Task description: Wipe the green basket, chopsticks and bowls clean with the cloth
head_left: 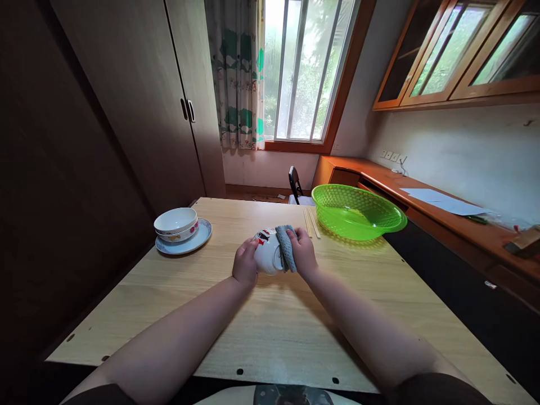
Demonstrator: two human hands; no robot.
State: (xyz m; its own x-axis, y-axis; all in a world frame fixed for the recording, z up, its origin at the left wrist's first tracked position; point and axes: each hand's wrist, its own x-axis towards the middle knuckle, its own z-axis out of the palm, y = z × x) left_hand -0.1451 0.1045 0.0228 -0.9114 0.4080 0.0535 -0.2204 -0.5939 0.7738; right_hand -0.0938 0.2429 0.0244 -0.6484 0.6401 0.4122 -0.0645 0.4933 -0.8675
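Observation:
A white bowl (266, 260) with a red and black pattern is tipped on its side above the middle of the table, its foot ring turned to the right. My left hand (245, 262) grips it at its left side, fingers closed on the rim area. In my right hand (304, 252) is a folded grey cloth (286, 247), pressed against the bowl's base. The fingers behind the bowl and the cloth are partly hidden.
On the table's left, two stacked bowls (176, 223) stand on a plate (204, 238). Chopsticks (313, 223) lie beside a green plastic basket (358, 216) at the far right. A folding chair (295, 183) is beyond the far edge; a brown desk (426, 194) runs along the right.

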